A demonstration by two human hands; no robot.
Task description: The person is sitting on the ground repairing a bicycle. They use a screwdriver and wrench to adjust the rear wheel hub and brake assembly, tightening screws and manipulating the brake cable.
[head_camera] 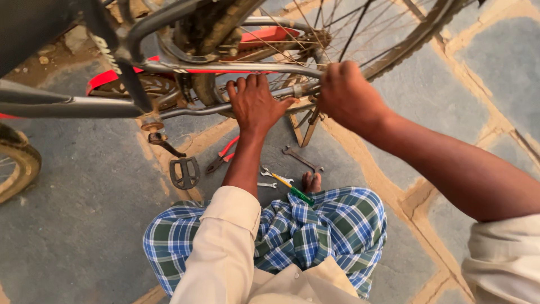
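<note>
A bicycle stands in front of me, its rear wheel (394, 39) and red chain guard (264, 38) at the top of the view. My left hand (256, 104) lies flat over a grey frame stay (197, 108), fingers wrapped on it. My right hand (346, 93) is closed in a fist by the rear axle end of the stays (301, 90), gripping something small there that its fingers hide. The bent stand (304, 126) hangs just below both hands.
On the stone floor lie red-handled pliers (225, 155), a flat spanner (301, 159), two small spanners (270, 179) and a green-handled screwdriver (295, 190). The pedal (184, 172) hangs at the left. Another wheel (17, 166) is at the far left. My foot (311, 181) shows.
</note>
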